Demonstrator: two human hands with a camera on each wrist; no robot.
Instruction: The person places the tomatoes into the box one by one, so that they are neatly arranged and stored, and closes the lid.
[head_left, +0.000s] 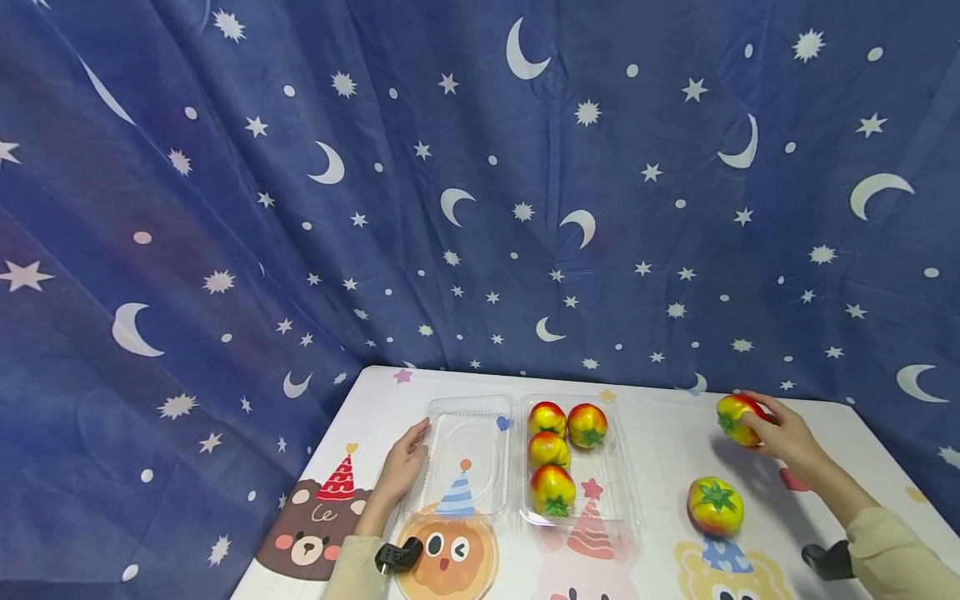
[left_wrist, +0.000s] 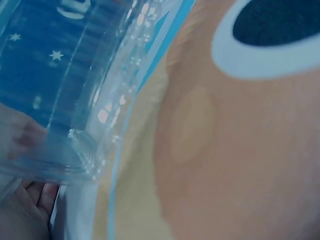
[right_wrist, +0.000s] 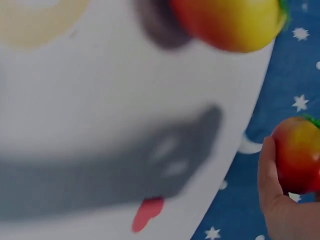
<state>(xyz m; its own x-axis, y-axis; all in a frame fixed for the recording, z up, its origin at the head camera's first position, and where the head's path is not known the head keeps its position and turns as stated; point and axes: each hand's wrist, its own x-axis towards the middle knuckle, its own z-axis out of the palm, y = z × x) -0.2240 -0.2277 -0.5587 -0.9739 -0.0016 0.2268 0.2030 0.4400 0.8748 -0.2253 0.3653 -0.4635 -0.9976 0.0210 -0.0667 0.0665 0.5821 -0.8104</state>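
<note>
A clear plastic clamshell box lies opened flat, its lid [head_left: 468, 404] on the left and its tray [head_left: 611, 479] on the right. My left hand [head_left: 407, 460] grips the lid's left edge; in the left wrist view some fingers [left_wrist: 20, 131] show through the plastic, others beneath it. Several red-and-yellow fruits with green leafy tops, such as one fruit [head_left: 552, 490], sit in the tray's left and back parts. At the right, my right hand [head_left: 787, 437] holds another such fruit [head_left: 735, 417] above the table, thumb and fingers around it. A loose fruit [head_left: 716, 508] rests on the table nearer me.
The white tablecloth [head_left: 660, 417] has printed cartoon animals and party hats. Behind the table's far edge hangs a dark blue curtain [head_left: 480, 317] with moons and stars. Dark wrist devices, such as the left device [head_left: 399, 556], sit at both wrists.
</note>
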